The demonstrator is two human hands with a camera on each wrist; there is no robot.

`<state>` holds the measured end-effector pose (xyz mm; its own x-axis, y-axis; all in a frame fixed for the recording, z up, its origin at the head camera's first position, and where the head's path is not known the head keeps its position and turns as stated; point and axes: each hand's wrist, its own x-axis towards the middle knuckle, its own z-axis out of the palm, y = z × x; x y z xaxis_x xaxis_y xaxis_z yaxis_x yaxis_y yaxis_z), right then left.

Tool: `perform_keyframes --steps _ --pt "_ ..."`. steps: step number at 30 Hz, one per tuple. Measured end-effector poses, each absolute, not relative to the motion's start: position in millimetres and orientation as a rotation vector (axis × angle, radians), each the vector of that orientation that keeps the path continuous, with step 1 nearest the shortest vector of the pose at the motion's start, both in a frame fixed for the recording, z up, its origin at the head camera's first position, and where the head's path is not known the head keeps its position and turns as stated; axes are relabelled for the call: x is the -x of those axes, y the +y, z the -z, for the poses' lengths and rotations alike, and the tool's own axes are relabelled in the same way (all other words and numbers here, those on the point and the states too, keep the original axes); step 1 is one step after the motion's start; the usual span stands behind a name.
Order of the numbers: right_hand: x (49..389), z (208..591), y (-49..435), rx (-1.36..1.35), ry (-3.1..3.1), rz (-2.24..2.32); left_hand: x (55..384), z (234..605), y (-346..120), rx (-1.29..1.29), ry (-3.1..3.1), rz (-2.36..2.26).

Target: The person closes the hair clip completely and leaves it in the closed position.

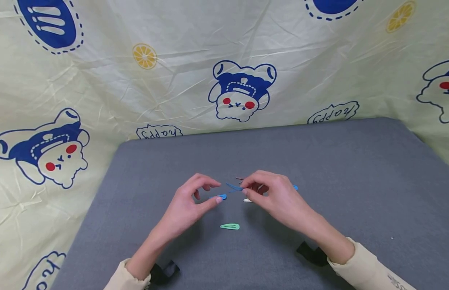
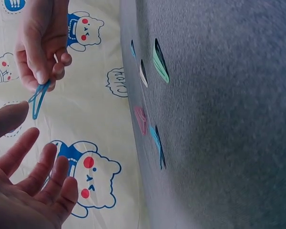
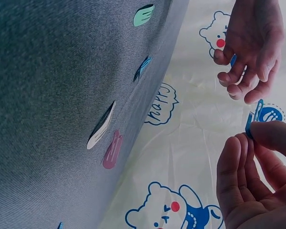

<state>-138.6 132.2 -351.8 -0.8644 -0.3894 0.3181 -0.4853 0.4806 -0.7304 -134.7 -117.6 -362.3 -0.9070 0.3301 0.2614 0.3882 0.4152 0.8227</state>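
Between thumb and fingertips, my right hand [image 1: 273, 193] pinches a blue snap hair clip [image 2: 38, 101] by one end; its two prongs stand apart, pointing to the left hand. My left hand [image 1: 193, 197] faces it with fingers spread and slightly bent, holding nothing, its fingertips a short gap from the clip. Beneath the left thumb in the head view, another blue hair clip [image 1: 222, 197] lies on the table. A green hair clip [image 1: 230, 226] rests nearer the front. The white clip [image 3: 101, 130] and the pink clip [image 3: 113, 150] are partly hidden by the right hand in the head view.
A further blue clip [image 1: 295, 187] shows just beyond the right hand. The grey cloth table [image 1: 354, 169] reaches back to a cream curtain [image 1: 184, 92] printed with cartoon bears. Black straps [image 1: 313, 254] hang by both wrists.
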Motion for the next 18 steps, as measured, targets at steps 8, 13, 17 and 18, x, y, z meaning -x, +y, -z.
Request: perform_keyframes --steps 8,13,17,18 --pt "142.4 354.2 132.3 -0.760 -2.581 -1.360 134.7 362.3 -117.4 0.578 -2.587 1.518" --pt "143.9 354.8 132.4 -0.763 -2.569 -1.367 136.7 362.8 -117.2 0.579 -2.577 1.498" --pt "144.1 354.2 131.6 -0.772 -2.565 -1.365 137.8 362.7 -115.2 0.601 -2.571 1.506" --pt "144.0 354.0 131.3 -0.778 -2.564 -1.364 137.9 362.6 -114.6 0.606 -2.570 1.509"
